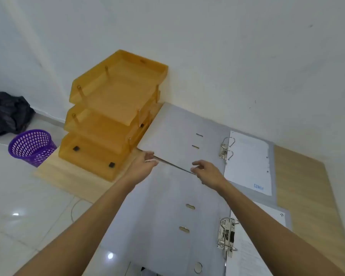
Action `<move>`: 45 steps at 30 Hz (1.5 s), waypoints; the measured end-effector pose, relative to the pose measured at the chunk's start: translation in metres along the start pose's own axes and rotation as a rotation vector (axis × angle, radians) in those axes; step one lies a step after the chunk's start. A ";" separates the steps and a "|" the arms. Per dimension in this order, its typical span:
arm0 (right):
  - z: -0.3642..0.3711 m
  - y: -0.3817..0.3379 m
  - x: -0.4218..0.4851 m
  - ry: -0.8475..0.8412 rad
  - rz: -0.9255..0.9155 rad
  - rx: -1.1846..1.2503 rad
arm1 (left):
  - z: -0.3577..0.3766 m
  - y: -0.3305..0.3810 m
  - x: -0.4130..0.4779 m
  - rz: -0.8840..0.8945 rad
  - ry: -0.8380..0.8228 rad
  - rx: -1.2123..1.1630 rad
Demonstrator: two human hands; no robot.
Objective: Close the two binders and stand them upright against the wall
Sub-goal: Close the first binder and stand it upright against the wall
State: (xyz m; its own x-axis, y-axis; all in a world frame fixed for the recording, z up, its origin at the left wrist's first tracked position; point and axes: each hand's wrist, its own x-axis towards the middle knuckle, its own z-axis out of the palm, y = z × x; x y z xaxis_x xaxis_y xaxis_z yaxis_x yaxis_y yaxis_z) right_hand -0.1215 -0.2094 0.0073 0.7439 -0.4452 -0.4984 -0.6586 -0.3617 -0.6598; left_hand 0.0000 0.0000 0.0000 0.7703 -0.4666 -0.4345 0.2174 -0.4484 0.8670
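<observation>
Two grey lever-arch binders lie open on a wooden desk. The far binder (179,136) rests near the white wall (227,56), its left cover slightly raised, white paper (247,162) on its right side by the metal rings (226,149). The near binder (163,212) lies open towards me, its ring mechanism (227,236) at the right. My left hand (145,166) and my right hand (205,172) both hold the front edge of the far binder's left cover, fingers curled on it.
An orange three-tier letter tray (116,108) stands at the far binder's left, touching the wall. A purple mesh bin (31,146) and a dark bag (6,114) sit on the tiled floor at left. Bare desk (299,186) shows at right.
</observation>
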 end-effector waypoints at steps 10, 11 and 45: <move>0.067 0.023 0.013 -0.230 0.116 -0.121 | -0.004 -0.104 0.000 -0.332 0.111 0.475; 0.073 0.026 0.012 -0.243 0.107 -0.144 | -0.002 -0.110 -0.001 -0.325 0.128 0.497; -0.001 0.050 -0.127 -0.091 -0.373 0.313 | 0.118 0.047 -0.137 -0.038 -0.384 -0.307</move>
State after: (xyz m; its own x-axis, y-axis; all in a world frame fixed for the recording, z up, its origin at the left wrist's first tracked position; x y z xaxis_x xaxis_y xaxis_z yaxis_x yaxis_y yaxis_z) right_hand -0.2493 -0.1721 0.0381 0.9385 -0.2539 -0.2339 -0.2902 -0.2133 -0.9329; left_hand -0.1661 -0.0469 0.0720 0.4939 -0.7276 -0.4761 0.4523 -0.2527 0.8553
